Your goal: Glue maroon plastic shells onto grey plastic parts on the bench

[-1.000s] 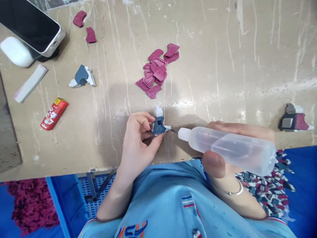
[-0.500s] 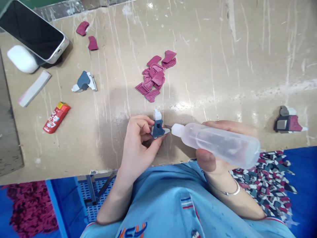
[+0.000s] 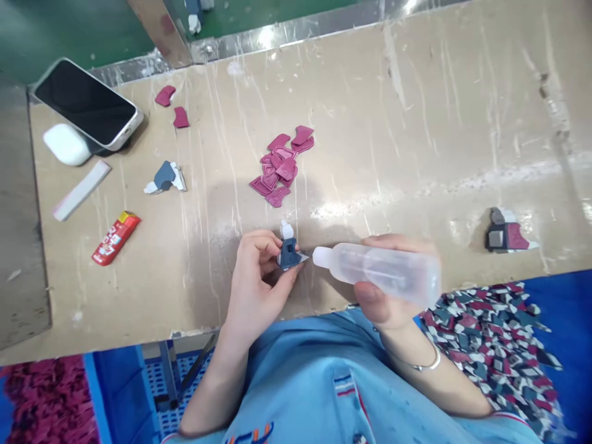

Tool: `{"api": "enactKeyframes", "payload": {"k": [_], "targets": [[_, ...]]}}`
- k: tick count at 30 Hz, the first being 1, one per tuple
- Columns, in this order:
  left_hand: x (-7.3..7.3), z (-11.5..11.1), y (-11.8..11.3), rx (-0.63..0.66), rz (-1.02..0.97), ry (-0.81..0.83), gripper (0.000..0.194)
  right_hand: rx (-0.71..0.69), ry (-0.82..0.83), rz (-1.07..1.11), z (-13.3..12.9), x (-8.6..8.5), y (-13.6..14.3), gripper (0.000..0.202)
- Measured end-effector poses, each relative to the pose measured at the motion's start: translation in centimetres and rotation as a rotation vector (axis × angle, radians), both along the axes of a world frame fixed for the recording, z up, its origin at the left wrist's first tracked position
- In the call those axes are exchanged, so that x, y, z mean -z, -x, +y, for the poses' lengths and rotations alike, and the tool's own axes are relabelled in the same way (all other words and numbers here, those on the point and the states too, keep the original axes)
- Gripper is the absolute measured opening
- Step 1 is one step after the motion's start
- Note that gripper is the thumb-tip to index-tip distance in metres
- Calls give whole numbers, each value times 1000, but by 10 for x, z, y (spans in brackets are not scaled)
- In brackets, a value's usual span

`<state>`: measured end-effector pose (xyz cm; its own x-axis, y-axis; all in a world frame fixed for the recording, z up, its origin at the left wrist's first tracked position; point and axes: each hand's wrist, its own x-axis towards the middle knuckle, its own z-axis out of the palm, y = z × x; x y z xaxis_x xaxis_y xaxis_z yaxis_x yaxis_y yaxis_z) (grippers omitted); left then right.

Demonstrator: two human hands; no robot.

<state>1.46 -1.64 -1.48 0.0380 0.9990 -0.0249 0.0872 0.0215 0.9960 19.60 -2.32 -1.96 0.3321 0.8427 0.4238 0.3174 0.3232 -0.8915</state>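
Between the fingertips of my left hand (image 3: pixel 259 271) is a small dark-blue and white plastic part (image 3: pixel 289 251), its white knob pointing away from me. My right hand (image 3: pixel 386 302) is wrapped round a translucent squeeze bottle (image 3: pixel 383 268), held almost level. The bottle's white cap faces the part, and its thin tip ends close to the part's right side; whether they touch I cannot tell. Beyond my hands lies a loose pile of maroon plastic pieces (image 3: pixel 277 166). Another blue and white part (image 3: pixel 165 177) rests to the left of the pile.
At the left are a phone (image 3: pixel 92 105), a white case (image 3: pixel 67 145), a pale strip (image 3: pixel 82 190) and a red lighter (image 3: pixel 115 238). An assembled part with a maroon panel (image 3: pixel 509 231) sits at the right. Below the table edge are heaps of maroon pieces (image 3: pixel 50 401) and mixed parts (image 3: pixel 494 351).
The camera view has shifted, showing more of the table's far edge. The bottle has drawn slightly closer to my left hand and lies more level. Both hands keep their holds.
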Motion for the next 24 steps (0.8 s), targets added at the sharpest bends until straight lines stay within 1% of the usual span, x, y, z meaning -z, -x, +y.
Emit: {"api": "enactKeyframes", "payload": {"k": [2, 3, 5, 6, 7, 9, 10, 11, 12, 13, 14, 15, 16, 17, 18, 19, 20, 21, 22, 24], "targets": [[-1, -1, -1, -6, -50, 66, 43, -40, 125, 250, 7, -3, -8, 41], [-1, -1, -1, -13, -68, 100, 51, -99, 217, 428, 14, -5, -15, 44], [-2, -1, 1, -24, -81, 146, 66, -277, 428, 866, 30, -7, -36, 46], [-2, 0, 3, -23, -80, 159, 67, -366, 515, 1073, 38, -7, -49, 44], [-1, 0, 5, -21, -76, 168, 64, -430, 553, 1232, 46, -7, -62, 38], [0, 0, 9, -1, -65, 198, 54, -514, 532, 1432, 58, -3, -84, 22], [1, -1, 11, -2, -58, 213, 51, -546, 512, 1470, 61, -1, -91, 16], [3, -1, 13, -12, -50, 224, 49, -575, 492, 1464, 62, 0, -94, 14], [4, -3, 14, -17, -45, 229, 49, -608, 470, 1415, 61, 1, -94, 19], [5, -4, 14, -21, -42, 230, 49, -653, 447, 1319, 59, 1, -91, 32], [7, -5, 14, -25, -44, 225, 49, -710, 419, 1176, 56, -1, -85, 49], [7, -7, 14, -27, -48, 220, 49, -772, 381, 982, 53, -4, -77, 66], [8, -8, 13, -19, -52, 221, 49, -824, 340, 743, 50, -9, -68, 75], [8, -9, 12, -8, -50, 227, 50, -838, 299, 471, 51, -14, -59, 75], [7, -9, 10, 3, -40, 236, 51, -810, 260, 180, 54, -19, -50, 65], [6, -9, 9, 17, -24, 245, 53, -742, 229, -109, 61, -24, -41, 50], [6, -9, 9, 40, -7, 254, 54, -624, 202, -374, 72, -27, -33, 40], [5, -9, 8, 61, 7, 258, 56, -541, 177, -601, 85, -29, -26, 41], [5, -9, 8, 73, 15, 258, 57, -489, 167, -768, 101, -29, -21, 48], [6, -8, 8, 77, 16, 247, 57, -470, 204, -967, 134, -26, -12, 58]]}}
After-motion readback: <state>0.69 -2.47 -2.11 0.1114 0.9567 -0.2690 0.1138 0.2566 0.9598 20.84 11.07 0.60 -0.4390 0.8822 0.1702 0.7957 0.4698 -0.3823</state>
